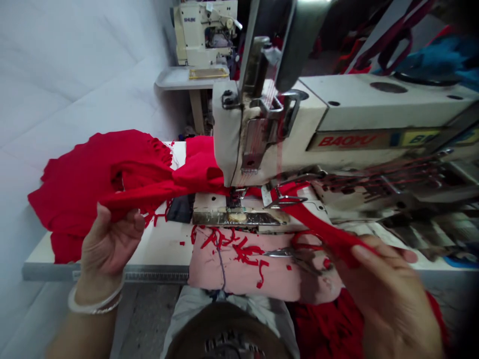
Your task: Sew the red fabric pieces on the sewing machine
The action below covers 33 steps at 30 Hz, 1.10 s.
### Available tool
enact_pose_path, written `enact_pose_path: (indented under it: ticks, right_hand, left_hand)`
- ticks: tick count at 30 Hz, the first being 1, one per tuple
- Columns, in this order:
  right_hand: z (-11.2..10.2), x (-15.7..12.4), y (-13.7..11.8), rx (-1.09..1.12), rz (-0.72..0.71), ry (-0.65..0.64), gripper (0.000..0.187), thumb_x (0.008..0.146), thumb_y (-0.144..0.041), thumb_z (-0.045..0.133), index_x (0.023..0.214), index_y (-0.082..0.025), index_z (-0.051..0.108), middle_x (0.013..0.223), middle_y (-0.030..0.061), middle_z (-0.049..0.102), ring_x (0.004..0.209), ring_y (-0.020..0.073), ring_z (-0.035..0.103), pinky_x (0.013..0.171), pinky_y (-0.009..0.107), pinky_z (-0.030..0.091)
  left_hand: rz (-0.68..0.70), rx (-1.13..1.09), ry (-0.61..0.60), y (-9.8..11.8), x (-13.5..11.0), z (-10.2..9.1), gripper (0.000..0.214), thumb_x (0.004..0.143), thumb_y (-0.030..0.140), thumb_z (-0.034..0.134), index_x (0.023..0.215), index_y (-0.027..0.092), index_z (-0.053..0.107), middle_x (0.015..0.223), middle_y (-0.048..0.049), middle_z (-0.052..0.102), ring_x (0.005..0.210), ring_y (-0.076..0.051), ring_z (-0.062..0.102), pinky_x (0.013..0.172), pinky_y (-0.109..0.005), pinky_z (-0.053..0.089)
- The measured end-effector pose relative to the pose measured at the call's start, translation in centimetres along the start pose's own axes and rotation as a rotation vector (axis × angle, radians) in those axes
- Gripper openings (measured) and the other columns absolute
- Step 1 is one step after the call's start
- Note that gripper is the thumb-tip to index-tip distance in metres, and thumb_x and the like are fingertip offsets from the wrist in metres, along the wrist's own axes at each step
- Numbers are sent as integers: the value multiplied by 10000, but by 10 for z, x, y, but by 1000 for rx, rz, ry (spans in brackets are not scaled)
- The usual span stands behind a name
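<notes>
My left hand (108, 244) pinches a red knit fabric (93, 184), whose bulk spreads over the table's left side and runs under the presser foot (239, 197) of a white BAOYU industrial sewing machine (337, 119). My right hand (381, 294), blurred by motion, grips a narrow red fabric strip (318, 229) stretching out from the needle area. Scissors with dark loop handles (295, 254) lie right by that hand, on a pink cloth pad (232, 269) strewn with red thread scraps. The needles are partly hidden by the machine's head. A metal bangle (95, 299) circles my left wrist.
A second white sewing machine (204, 32) stands on its own table at the back. A white sheet (75, 75) hangs along the left. More red cloth (325, 324) lies by my lap, and blue cloth (430, 60) hangs at top right.
</notes>
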State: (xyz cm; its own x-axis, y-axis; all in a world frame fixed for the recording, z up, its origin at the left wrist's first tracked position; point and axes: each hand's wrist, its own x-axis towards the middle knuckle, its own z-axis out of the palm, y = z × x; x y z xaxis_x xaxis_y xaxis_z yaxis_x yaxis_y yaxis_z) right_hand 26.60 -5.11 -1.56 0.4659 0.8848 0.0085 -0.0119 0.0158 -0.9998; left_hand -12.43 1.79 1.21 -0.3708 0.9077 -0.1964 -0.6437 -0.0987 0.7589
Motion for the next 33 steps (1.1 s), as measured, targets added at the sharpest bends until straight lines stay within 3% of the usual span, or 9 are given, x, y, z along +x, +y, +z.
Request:
enact_pose_path:
  ticks: [2,3,6,8,12,15,19,24,33]
  right_hand:
    - [30,0,-9,-68,-390,225,211,740,-280,771,811,-201,589,871,25,625,789,166,609,691,308,489]
    - [48,0,-12,-247,-655,224,188,754,-214,758,874,-202,613,900,33,627,830,165,601,736,314,487]
    - [99,4,-12,-727,-1287,-234,123,862,-103,611,963,-161,651,960,75,667,844,174,580,735,310,478]
    - [113,9,-3,-859,-1412,-438,132,890,-74,547,945,-105,663,984,107,681,860,191,567,734,316,474]
    - [98,16,12,-1025,-1366,-412,214,893,-144,587,1076,-60,659,1067,142,678,935,240,549,771,372,469]
    - [86,15,16,-1106,-1324,-358,343,881,-168,622,1209,-67,616,1109,152,665,975,263,549,785,402,468]
    - [92,9,21,-999,-1307,-383,326,871,-72,590,1197,-51,601,1160,175,648,1039,265,554,831,405,490]
    - [106,5,22,-719,-1009,-251,243,909,-76,523,1135,-92,610,1038,123,672,963,209,581,873,385,508]
    - [111,1,13,-1041,-1138,-304,271,913,-181,543,1136,-110,678,1157,98,674,997,271,525,803,425,444]
  left_hand:
    - [65,-80,-170,-6,2,24,112,827,362,760,846,267,706,813,130,741,616,-35,625,541,-93,516]
    - [139,-33,-285,-13,2,38,119,866,389,717,852,272,705,819,125,734,605,-21,601,514,-76,478]
    - [456,390,-625,-44,0,75,248,963,440,555,924,250,710,865,38,712,640,-53,591,516,-128,453]
    - [590,665,-781,-64,-3,86,200,934,366,602,946,208,724,892,-22,704,737,-109,625,628,-208,510]
    - [1040,1372,-1008,-81,-12,74,191,921,137,565,1039,139,716,1032,-106,691,916,-212,617,761,-334,532]
    - [1289,1819,-1015,-79,-23,64,287,939,110,491,1182,82,642,1160,-145,643,973,-252,585,747,-364,546]
    - [1165,2017,-990,-75,-38,64,413,938,117,488,1348,92,531,1238,-132,600,1021,-264,562,782,-386,548]
    - [1145,2018,-954,-79,-44,65,424,952,128,463,1372,119,517,1274,-124,587,1079,-277,552,810,-397,530]
    - [1180,1974,-970,-84,-44,63,385,979,126,365,1320,83,537,1308,-136,598,1127,-254,565,786,-369,506]
